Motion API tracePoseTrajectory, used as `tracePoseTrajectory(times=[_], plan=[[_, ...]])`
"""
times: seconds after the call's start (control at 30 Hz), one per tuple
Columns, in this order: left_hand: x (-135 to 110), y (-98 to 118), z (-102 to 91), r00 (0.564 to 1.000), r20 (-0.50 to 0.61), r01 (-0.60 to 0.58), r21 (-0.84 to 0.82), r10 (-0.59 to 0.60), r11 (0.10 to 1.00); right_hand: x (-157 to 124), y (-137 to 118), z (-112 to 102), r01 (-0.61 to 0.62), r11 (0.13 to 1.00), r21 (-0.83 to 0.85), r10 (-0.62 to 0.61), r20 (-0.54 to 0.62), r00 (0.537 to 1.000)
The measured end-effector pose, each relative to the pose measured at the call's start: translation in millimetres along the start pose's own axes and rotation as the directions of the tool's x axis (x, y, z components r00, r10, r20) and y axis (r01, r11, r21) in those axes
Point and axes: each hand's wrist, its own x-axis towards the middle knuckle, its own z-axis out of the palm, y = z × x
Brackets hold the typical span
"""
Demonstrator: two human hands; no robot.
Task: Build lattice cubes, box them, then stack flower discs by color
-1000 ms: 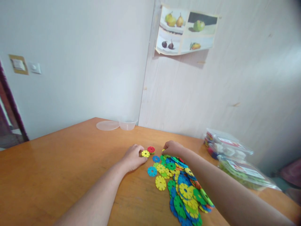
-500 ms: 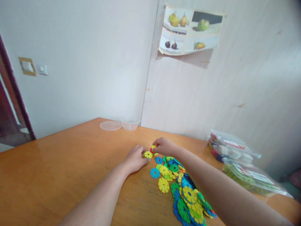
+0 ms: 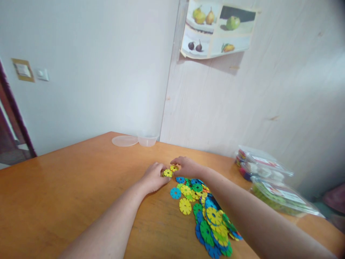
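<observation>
Between the fingers and thumb of my left hand (image 3: 154, 177) is a yellow notched disc (image 3: 168, 173), with the edges of others showing beneath it. My right hand (image 3: 188, 167) curls its fingers round another yellow notched disc (image 3: 174, 168), just behind and to the right of the first. The two yellow discs touch or overlap at their rims; whether they are joined I cannot make out. Close in front of the hands lie a loose blue disc (image 3: 175, 193) and a loose yellow disc (image 3: 185, 206). A heap of green, blue and yellow discs (image 3: 207, 232) spreads below my right forearm.
A clear round tub (image 3: 147, 140) and its flat lid (image 3: 125, 140) sit at the table's back edge by the wall. On the right are stacked clear plastic boxes (image 3: 265, 169) and a box with green contents (image 3: 283, 196). The wooden table (image 3: 67, 194) extends left.
My right hand has brought its yellow disc down against the one in my left hand. The red piece seen by its fingers is no longer visible. The view has shifted slightly.
</observation>
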Motion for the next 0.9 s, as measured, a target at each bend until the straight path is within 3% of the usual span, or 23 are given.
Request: tracePoseTrajectory(times=[0.3, 0.43, 0.67, 0.9], plan=[[-1.0, 1.7, -0.8, 1.0, -0.007, 0.011, 0.007, -0.011, 1.0, 0.7, 6.9, -0.3, -0.022, 0.999, 0.049, 0.025, -0.06, 0.998], [-1.3, 3.8, -2.4, 1.0, 0.003, 0.017, 0.023, -0.017, 1.0, -7.5, 24.9, -11.8, -0.13, 0.988, 0.081, 0.137, -0.09, 0.986], [-1.3, 1.0, -0.9, 1.0, -0.001, 0.021, -0.006, -0.021, 1.0, -36.2, 71.0, -32.2, -0.304, 0.952, 0.023, 0.304, -0.001, 0.953], [-1.5, 0.4, 0.0, 0.999, 0.008, 0.046, -0.073, -0.046, 0.996, -71.4, 91.5, -39.5, -0.389, 0.921, -0.023, 0.388, 0.151, 0.909]])
